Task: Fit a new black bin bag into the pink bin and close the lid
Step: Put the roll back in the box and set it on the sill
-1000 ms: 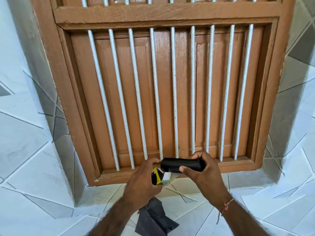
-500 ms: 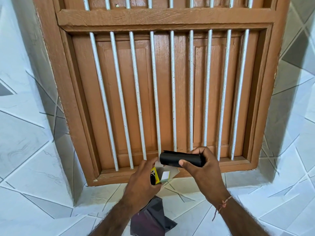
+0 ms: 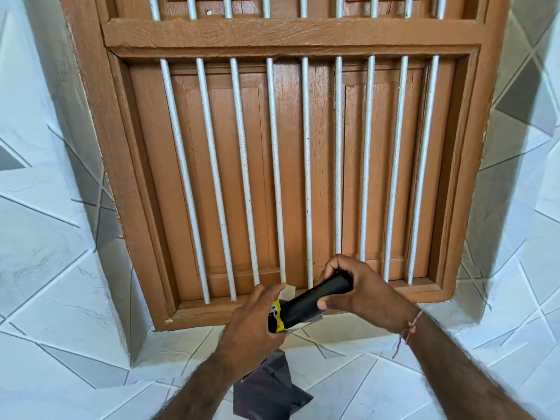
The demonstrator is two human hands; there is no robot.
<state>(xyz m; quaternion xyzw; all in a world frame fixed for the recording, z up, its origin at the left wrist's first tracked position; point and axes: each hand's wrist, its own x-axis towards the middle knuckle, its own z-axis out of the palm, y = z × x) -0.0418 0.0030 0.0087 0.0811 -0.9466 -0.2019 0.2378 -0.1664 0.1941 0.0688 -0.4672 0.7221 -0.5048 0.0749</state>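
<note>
My right hand (image 3: pixel 360 294) grips a black roll of bin bags (image 3: pixel 315 300), tilted with its far end up to the right. The roll's lower end sits in a yellow and white paper wrapper (image 3: pixel 277 318), which my left hand (image 3: pixel 253 325) holds. A loose black bin bag (image 3: pixel 269 392) hangs down below my left forearm. Both hands are in front of the bottom of a wooden window. No pink bin shows in this view.
A brown wooden shuttered window (image 3: pixel 291 165) with several white vertical bars (image 3: pixel 307 177) fills the view straight ahead. Its sill (image 3: pixel 394 294) lies just behind my hands. White and grey patterned wall tiles (image 3: pixel 54 268) surround the frame.
The roll has tilted from level to slanting, and its left end has gone into the wrapper in my left hand. The view has moved closer to the window.
</note>
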